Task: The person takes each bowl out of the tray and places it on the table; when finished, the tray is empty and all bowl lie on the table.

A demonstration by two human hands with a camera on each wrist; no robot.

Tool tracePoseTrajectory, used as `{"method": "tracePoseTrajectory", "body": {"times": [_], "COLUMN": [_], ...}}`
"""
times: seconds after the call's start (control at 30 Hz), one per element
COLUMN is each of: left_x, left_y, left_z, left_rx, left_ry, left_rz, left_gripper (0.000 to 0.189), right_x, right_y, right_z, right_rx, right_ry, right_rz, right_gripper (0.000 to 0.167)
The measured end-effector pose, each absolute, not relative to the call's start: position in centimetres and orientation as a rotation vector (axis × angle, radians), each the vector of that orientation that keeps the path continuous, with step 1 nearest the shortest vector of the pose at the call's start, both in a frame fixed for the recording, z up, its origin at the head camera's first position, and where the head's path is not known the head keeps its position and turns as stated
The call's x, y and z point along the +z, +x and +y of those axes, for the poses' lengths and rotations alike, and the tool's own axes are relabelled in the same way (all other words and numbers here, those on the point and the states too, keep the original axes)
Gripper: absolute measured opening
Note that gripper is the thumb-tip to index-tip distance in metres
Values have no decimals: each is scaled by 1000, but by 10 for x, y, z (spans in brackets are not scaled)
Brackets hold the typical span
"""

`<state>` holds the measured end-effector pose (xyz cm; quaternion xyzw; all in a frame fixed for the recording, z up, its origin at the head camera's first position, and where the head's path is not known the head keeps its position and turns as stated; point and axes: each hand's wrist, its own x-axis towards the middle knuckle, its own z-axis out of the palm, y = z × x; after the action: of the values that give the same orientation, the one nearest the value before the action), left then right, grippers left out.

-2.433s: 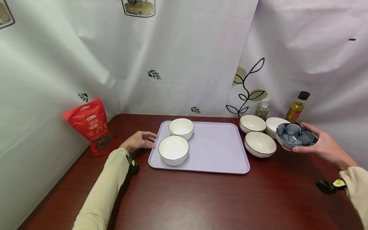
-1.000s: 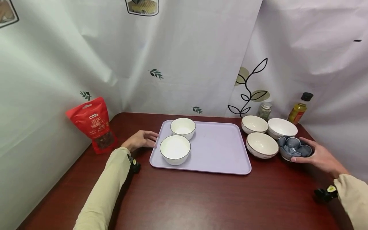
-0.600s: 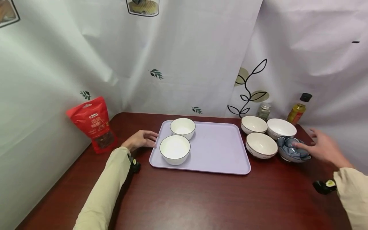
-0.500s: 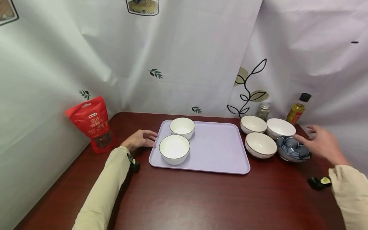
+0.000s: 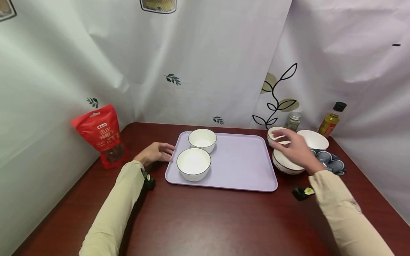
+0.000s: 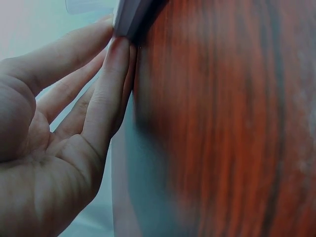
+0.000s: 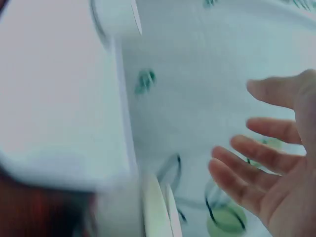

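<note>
My left hand (image 5: 155, 153) rests its fingertips against the left edge of the lilac tray (image 5: 240, 161); the left wrist view shows thumb and fingers (image 6: 106, 94) meeting at that edge. On the tray's left half stand two white bowls with dark rims, a front bowl (image 5: 193, 164) and a back bowl (image 5: 202, 138). My right hand (image 5: 296, 149) is in the air over the bowls right of the tray, loosely spread and holding nothing. It partly hides a front patterned bowl (image 5: 285, 164) and the one behind. A bowl of small dark-blue ribbed cups (image 5: 336, 165) is half hidden behind the wrist.
A white bowl (image 5: 315, 139) stands behind the dark-blue cups. Farther back are a glass jar (image 5: 293, 121) and an oil bottle (image 5: 330, 122). A red pouch (image 5: 102, 137) stands at the left, on the dark wooden table (image 5: 224, 220). Pale cloth hangs around the table.
My right hand has set down the bowl of dark-blue cups in front of the white bowl, let go, and moved left over the patterned bowls. My left hand has stayed at the tray.
</note>
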<state>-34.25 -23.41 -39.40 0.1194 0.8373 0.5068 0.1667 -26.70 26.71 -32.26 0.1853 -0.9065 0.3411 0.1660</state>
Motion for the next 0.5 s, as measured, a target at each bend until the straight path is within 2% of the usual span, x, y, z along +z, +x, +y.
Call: {"method": "tracePoseTrajectory", "body": {"times": [0.2,0.33,0.5], "left_x": [-392,-390,-391], "left_y": [-342,-342,-343], "left_z": [-233,-234,-234], "left_rx": [1429,1398,1400], "left_ry": [347,331,324], "left_rz": [2384,2411,2410], "left_gripper": [57,57,56], "right_x": [-338,-349,-369], "right_y": [-280,-284,-285], "right_z": [204,163,120], "right_rx": [1054,1189,1538], "right_ry": [719,826,800], "right_rz": [-2722,-2763,-2767], "right_gripper": [41,51,65]}}
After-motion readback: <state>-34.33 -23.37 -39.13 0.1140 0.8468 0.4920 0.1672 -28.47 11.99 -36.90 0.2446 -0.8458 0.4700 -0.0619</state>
